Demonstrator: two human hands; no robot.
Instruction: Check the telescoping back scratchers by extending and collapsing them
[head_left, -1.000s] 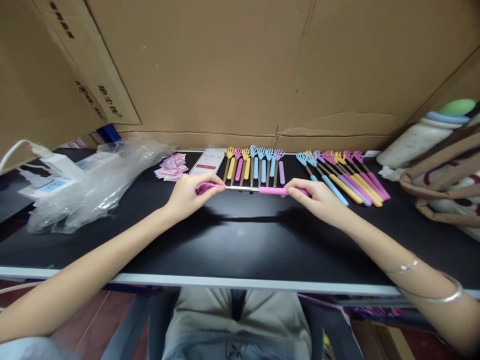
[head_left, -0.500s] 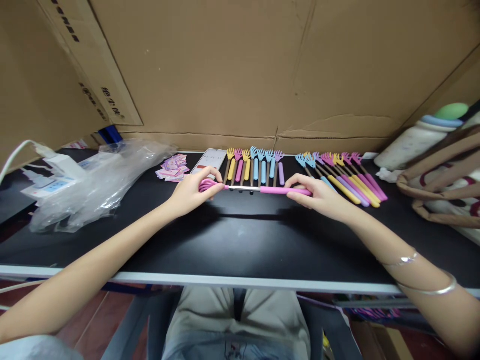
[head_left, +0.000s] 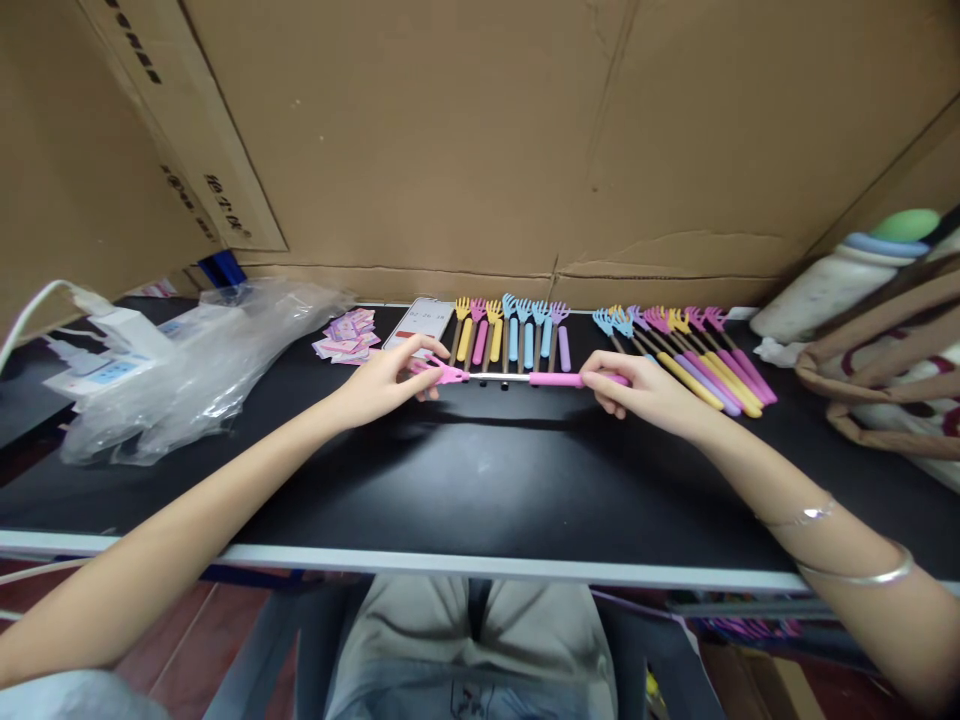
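A pink claw-headed rod [head_left: 499, 378] lies crosswise at the centre of the frame, held at both ends and raised above the dark surface [head_left: 480, 500]; its separate shadow, lower in the frame, shows the clearance. The left hand [head_left: 388, 382], left of centre, is partly closed, with thumb and fingers lightly pinching the pink claw head. The right hand [head_left: 628, 385], right of centre, is closed more fully, its thumb and forefinger gripping the outer end of the pink handle. This two-ended hold probably serves to keep the rod level and leaves the bright metal shaft exposed between the hands.

Directly beyond, at upper centre, is a row of claw-headed pieces [head_left: 514, 340], heads towards the cardboard wall [head_left: 450, 150]; it is unclear whether every coloured grip is joined to a shaft. A slanting group of rods [head_left: 690, 380], right of centre, has its heads turned the same way, perhaps for orderly reach. A phone [head_left: 427, 318] and a heap of printed slips [head_left: 347, 336] lie beyond the left hand, apparently leaving the near surface free for handling. Crumpled clear plastic [head_left: 187, 370] occupies the left of the frame.
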